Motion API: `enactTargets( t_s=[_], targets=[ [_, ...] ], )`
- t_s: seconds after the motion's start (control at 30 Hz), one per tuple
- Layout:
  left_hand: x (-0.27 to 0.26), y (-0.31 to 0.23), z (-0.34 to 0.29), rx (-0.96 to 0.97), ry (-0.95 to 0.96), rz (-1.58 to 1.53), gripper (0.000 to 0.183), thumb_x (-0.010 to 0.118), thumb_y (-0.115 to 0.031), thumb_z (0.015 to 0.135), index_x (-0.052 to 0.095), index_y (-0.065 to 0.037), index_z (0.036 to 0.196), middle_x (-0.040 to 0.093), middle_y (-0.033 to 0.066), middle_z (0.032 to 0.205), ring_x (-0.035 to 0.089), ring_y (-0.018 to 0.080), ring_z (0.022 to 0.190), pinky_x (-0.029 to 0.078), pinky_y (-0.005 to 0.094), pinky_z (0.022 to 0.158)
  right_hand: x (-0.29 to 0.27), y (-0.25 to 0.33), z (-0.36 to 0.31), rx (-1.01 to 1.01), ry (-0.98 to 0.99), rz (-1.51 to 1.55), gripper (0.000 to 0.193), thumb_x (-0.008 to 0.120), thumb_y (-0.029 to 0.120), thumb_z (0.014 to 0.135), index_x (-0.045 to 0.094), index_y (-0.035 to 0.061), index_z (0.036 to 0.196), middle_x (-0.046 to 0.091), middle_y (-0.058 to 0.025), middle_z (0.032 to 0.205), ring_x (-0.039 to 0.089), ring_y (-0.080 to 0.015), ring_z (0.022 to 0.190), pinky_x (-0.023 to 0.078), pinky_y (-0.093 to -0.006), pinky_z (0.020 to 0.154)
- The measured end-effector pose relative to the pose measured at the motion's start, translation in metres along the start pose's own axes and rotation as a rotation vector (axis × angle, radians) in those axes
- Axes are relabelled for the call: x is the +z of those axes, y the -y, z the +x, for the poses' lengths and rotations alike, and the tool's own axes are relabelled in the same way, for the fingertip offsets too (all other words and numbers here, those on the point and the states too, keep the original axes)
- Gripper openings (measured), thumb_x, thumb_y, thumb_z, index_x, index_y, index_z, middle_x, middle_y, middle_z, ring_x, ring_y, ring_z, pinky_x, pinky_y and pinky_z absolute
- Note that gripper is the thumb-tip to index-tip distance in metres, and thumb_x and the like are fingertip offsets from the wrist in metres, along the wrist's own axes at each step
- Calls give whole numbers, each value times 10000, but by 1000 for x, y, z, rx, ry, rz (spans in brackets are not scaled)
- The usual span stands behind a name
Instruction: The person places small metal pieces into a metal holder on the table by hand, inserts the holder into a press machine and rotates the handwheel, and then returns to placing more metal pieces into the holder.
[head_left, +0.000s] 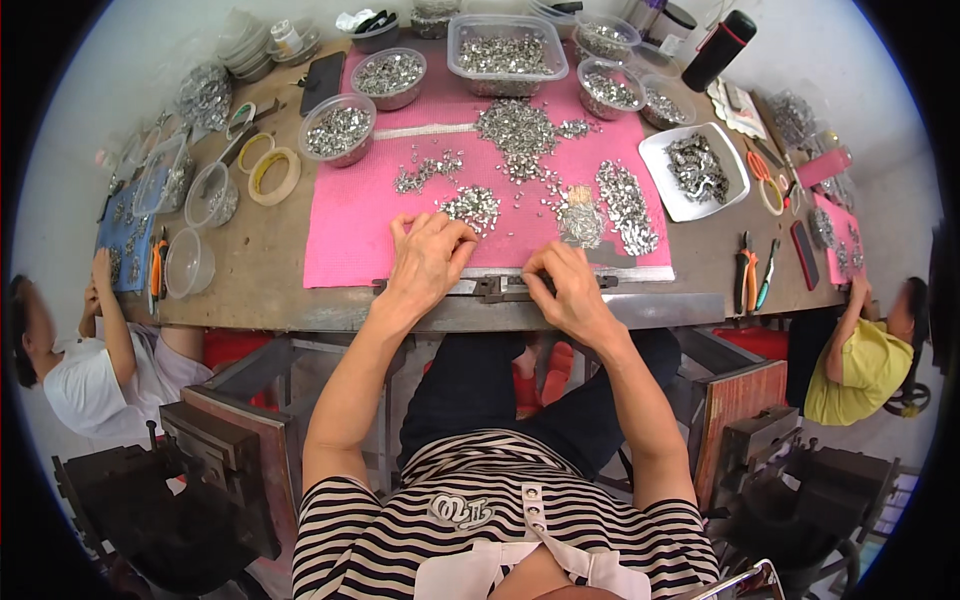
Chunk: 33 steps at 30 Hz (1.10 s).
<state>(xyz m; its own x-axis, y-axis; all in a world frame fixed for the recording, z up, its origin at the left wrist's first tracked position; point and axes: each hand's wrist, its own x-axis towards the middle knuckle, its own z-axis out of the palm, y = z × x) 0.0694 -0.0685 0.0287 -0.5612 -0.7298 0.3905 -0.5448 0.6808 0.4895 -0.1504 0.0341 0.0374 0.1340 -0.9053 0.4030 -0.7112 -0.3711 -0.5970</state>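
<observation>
My left hand (428, 262) rests on the pink mat (345, 225) with its fingers bent and drawn together. Its fingertips lie at the near edge of a small heap of shiny metal pieces (472, 208); anything between them is too small to tell. My right hand (570, 287) is closed in a pinch beside a dark metal fixture (490, 287) along the table's front edge. What it pinches, if anything, cannot be made out. Just beyond the right hand lies a patch of thin silvery pieces (580, 225), with another heap of metal pieces (627, 210) to its right.
Plastic tubs (338, 130) of metal parts and a larger rectangular tub (505, 58) line the mat's far side. A white tray (693, 172), orange-handled pliers (745, 272), tape rolls (273, 177) and a black flask (720, 52) surround it. People sit at both sides.
</observation>
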Motion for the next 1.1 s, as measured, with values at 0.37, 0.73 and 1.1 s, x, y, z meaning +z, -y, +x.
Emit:
enactTargets(
  t_s=[0.37, 0.73, 1.1],
  targets=[
    [1, 3, -7, 14, -53, 76, 73, 704, -92, 901, 659, -102, 958, 608, 18, 851, 596, 209, 866, 337, 491, 1010, 2, 4, -4, -166, -29, -112, 129, 723, 13, 825, 628, 46, 905, 590, -81, 891, 574, -280, 861, 416, -396, 802],
    [7, -34, -16, 109, -26, -84, 84, 681, -73, 892, 623, -77, 953, 604, 57, 917, 604, 246, 944, 363, 482, 974, 27, -27, 43, -50, -84, -288, 79, 706, 68, 863, 663, 50, 928, 593, -105, 884, 591, -294, 871, 418, -421, 796],
    [23, -42, -20, 240, -66, -146, 139, 736, -65, 836, 634, -64, 930, 618, 59, 919, 595, 249, 893, 390, 406, 903, -5, 1, -4, -32, -21, -22, 148, 721, -9, 808, 627, 36, 912, 593, -82, 888, 583, -273, 842, 409, -383, 790]
  ],
)
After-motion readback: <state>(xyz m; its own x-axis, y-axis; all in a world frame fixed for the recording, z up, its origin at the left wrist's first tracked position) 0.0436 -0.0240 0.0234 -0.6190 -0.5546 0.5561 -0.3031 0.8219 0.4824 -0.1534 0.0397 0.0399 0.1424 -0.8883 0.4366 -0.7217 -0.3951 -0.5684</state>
